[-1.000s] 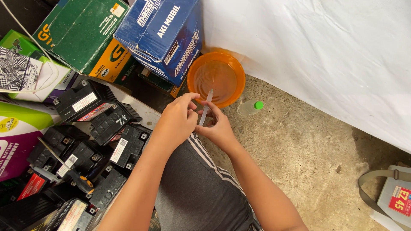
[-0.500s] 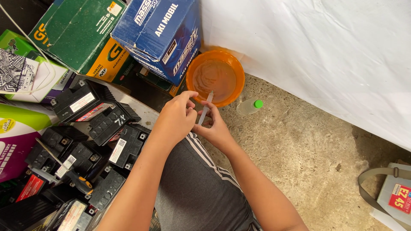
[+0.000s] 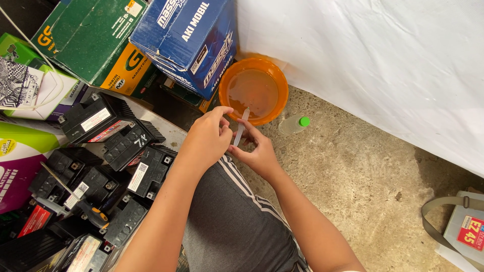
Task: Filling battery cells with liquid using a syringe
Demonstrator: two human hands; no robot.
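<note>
Both my hands meet over my knee on a thin clear plastic syringe. My left hand pinches its lower part with curled fingers. My right hand holds it from the right side, fingers spread a little. The syringe points up toward an orange bowl holding brownish liquid, its tip just over the bowl's near rim. A small clear bottle with a green cap lies on the concrete just right of the bowl.
Several black batteries crowd the left side, a screwdriver lying across them. Blue and green cartons are stacked behind. A white sheet hangs at the back right. A grey box with a strap sits at the right edge.
My right hand's fingers have loosened and spread slightly around the syringe. The view has drifted a little; the syringe stays in nearly the same place.
</note>
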